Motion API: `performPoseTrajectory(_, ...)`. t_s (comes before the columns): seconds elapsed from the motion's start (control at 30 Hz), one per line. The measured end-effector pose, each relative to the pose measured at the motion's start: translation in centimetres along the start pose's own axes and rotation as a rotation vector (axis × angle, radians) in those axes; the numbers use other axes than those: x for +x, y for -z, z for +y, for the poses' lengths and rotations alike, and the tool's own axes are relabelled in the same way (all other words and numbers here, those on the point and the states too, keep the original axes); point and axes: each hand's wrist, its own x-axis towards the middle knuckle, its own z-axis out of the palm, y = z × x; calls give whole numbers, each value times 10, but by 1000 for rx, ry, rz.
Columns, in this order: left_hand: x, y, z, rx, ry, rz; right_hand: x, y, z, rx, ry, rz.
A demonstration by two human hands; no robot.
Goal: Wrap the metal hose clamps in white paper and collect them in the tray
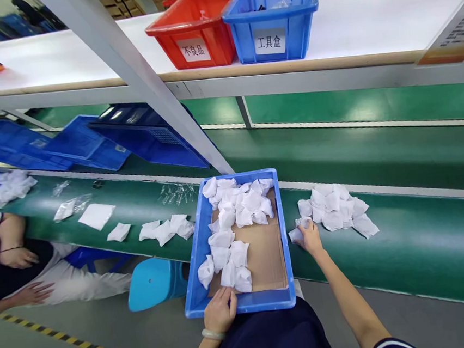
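Observation:
A blue tray lined with cardboard lies in front of me, tilted toward my lap. White paper-wrapped packets are heaped at its far end, and several more line its left side. My left hand rests over the tray's near rim, fingers stretched out close to the nearest packets and holding none. To the right of the tray, my right hand has its fingers closed on a white wrapped packet on the green bench. Beside that hand is a pile of similar packets.
Left of the tray lie several packets, a flat white sheet and clear plastic pieces. A slanted post rises behind. Red and blue bins stand on the shelf. A co-worker sits left, near a blue stool.

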Motion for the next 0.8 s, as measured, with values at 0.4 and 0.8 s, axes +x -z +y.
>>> performPoseTrajectory(0.4, -5, -10, -9, 29, -51, 78, -54, 33, -43, 729, 101, 100)
performPoseTrajectory(0.8, -3, -6, -7, 5, -42, 10, 25, 81, 37, 80, -359, 475)
